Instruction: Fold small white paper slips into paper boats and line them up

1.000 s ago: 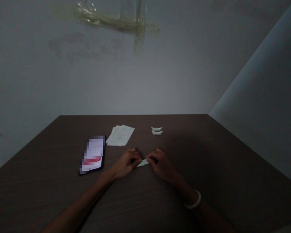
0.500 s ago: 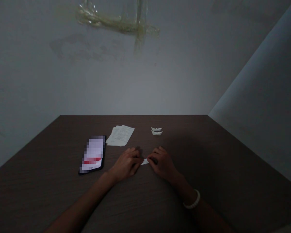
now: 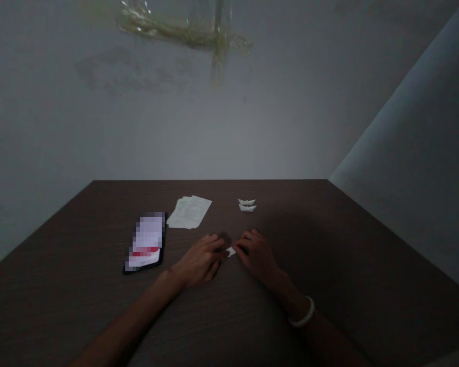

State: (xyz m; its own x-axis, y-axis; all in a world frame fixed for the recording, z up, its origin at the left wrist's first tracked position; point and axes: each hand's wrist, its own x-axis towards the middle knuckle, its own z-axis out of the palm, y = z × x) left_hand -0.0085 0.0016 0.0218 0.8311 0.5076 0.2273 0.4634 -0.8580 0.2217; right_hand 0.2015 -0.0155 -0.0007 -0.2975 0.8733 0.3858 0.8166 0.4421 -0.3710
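A small folded white paper piece (image 3: 231,251) lies on the dark wooden table (image 3: 329,244), and both my hands pinch it between them. My left hand (image 3: 201,258) presses on its left end with fingers closed down. My right hand (image 3: 257,253), with a pale bead bracelet on the wrist, holds the right end with its fingertips. Only a small corner of the paper shows between the fingers.
Two small white paper boats (image 3: 247,205) sit beyond my hands. A stack of white sheets (image 3: 189,212) lies to the left of them. A phone with a lit screen (image 3: 146,242) rests at the left. Walls close in behind and to the right.
My hands have drawn closer together over the paper, so less of it shows now. Nothing else on the table has moved.
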